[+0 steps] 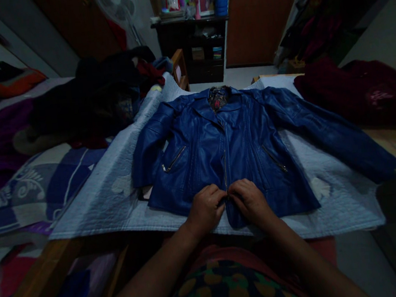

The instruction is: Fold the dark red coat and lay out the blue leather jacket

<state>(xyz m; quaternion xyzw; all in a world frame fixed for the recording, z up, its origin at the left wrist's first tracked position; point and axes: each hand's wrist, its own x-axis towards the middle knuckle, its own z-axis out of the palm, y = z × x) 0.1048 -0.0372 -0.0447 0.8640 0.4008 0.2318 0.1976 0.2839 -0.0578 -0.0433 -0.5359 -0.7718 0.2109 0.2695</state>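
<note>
A blue leather-look jacket (205, 152) lies spread, front up, on a light blue quilted cover (110, 196). Its right-hand sleeve stretches out to the side, while the other is bent in along the body. Down the front runs a metal zipper (225, 169), and each side has a slanted zip pocket. At the zipper's lower part, my left hand (206, 208) pinches the front edge with closed fingers. Right beside it my right hand (249, 201) pinches the same zipper, fingertips nearly touching the left ones. The fingers hide the zipper pull, if it is there.
Dark clothes (81, 100) are heaped at the left beside a blue-and-white checked cloth (44, 180). A maroon garment (363, 91) lies at the right. Farther back stand a white fan (117, 2), a dark cabinet (176, 51) and a wooden door (258, 22).
</note>
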